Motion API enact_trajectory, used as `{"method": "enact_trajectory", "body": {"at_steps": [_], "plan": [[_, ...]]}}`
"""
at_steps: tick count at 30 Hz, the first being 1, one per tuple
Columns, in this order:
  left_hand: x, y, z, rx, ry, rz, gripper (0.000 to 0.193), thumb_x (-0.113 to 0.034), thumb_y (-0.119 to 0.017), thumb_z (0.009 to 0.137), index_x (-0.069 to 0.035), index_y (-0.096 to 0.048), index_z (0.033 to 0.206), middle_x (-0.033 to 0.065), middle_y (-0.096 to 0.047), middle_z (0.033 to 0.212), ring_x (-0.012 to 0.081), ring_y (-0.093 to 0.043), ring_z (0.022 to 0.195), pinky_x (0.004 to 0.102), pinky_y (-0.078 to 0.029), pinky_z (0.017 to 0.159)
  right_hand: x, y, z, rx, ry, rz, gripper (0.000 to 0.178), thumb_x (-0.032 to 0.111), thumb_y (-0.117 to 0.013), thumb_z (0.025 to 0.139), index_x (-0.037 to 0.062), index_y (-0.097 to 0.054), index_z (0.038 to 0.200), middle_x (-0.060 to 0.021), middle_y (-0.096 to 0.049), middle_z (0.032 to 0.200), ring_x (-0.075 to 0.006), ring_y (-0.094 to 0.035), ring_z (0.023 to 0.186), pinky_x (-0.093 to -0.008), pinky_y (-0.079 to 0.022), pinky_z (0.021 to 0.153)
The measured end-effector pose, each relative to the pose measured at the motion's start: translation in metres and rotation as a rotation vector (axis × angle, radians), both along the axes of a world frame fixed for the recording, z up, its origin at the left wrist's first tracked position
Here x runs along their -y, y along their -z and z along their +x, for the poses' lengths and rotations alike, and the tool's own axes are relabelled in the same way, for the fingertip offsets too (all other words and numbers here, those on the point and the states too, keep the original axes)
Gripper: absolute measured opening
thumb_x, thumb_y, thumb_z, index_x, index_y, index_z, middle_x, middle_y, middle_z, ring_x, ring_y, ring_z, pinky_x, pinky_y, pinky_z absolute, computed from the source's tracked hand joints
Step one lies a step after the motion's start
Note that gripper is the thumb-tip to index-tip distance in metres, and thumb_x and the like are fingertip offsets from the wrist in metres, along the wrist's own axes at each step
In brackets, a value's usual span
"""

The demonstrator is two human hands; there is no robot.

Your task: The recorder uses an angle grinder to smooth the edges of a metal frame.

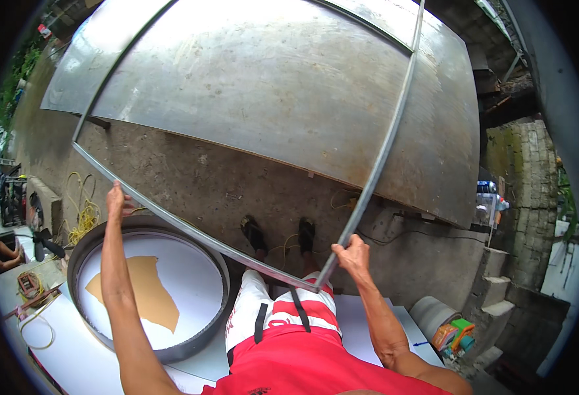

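Observation:
A large rectangular metal frame (171, 220) of slim grey bars is held up in front of me, tilted, its near corner close to my shorts. My left hand (116, 201) grips the near bar toward its left corner, with some fingers partly hidden behind the bar. On the right-hand bar, just above the near corner, my right hand (352, 255) is closed. Beyond, the frame overlaps a broad grey metal-topped table (270, 99) in the view. The frame's far end runs out of the picture, and a crossbar joins its right side.
A round dark-rimmed tub (79, 289) with a tan piece of sheet (146, 289) inside stands at my left. Yellow cord (87, 220) lies coiled behind it. Concrete steps (498, 286) and a grey cylinder (434, 316) are at right. Another person's hand (12, 253) shows far left.

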State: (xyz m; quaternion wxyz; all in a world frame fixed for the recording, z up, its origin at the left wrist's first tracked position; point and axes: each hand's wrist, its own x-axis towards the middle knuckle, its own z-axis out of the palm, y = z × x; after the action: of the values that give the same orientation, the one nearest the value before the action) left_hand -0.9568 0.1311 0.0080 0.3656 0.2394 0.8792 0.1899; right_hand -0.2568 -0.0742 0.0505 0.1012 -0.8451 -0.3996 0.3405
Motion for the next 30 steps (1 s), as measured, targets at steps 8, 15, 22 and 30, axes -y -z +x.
{"method": "enact_trajectory", "body": {"at_steps": [8, 15, 22, 30], "plan": [[-0.016, -0.033, -0.062, -0.75, 0.433, 0.305, 0.052, -0.047, -0.051, 0.099, -0.003, -0.061, 0.124, 0.0165, -0.069, 0.095, 0.0294, -0.066, 0.083, 0.0428, -0.055, 0.076, -0.009, 0.004, -0.166, -0.386, 0.168, 0.047, 0.04, 0.032, -0.081, 0.073, -0.0035, -0.063, 0.082, -0.0197, -0.07, 0.074, -0.0293, -0.072, 0.067, -0.0414, -0.056, 0.065], [0.013, -0.13, 0.098, -0.454, 0.799, 0.66, 0.04, -0.025, -0.066, 0.092, -0.002, -0.061, 0.124, 0.0178, -0.067, 0.105, 0.0314, -0.06, 0.101, 0.0412, -0.047, 0.091, -0.047, -0.039, -0.278, -0.902, -0.248, -0.01, 0.019, 0.015, -0.065, 0.092, -0.0028, -0.065, 0.089, -0.009, -0.069, 0.074, -0.0143, -0.068, 0.06, -0.0289, -0.055, 0.052], [0.09, -0.133, 0.289, -0.209, 1.009, 0.646, 0.052, -0.019, -0.076, 0.077, -0.003, -0.059, 0.123, 0.0186, -0.063, 0.115, 0.0372, -0.057, 0.107, 0.045, -0.046, 0.093, -0.17, -0.036, -0.154, -0.314, -0.44, 0.704, 0.016, 0.01, -0.062, 0.081, 0.0003, -0.068, 0.092, -0.019, -0.067, 0.092, -0.0351, -0.066, 0.088, -0.0436, -0.053, 0.081], [0.035, -0.08, 0.42, -0.332, 0.984, 0.652, 0.069, -0.018, -0.077, 0.077, 0.003, -0.048, 0.136, 0.017, -0.054, 0.13, 0.036, -0.048, 0.12, 0.0454, -0.042, 0.1, -0.335, 0.001, 0.115, 0.368, -0.515, 0.598, 0.031, 0.006, -0.064, 0.078, 0.0027, -0.058, 0.108, -0.0208, -0.056, 0.109, -0.0383, -0.056, 0.106, -0.0473, -0.048, 0.092]]}}
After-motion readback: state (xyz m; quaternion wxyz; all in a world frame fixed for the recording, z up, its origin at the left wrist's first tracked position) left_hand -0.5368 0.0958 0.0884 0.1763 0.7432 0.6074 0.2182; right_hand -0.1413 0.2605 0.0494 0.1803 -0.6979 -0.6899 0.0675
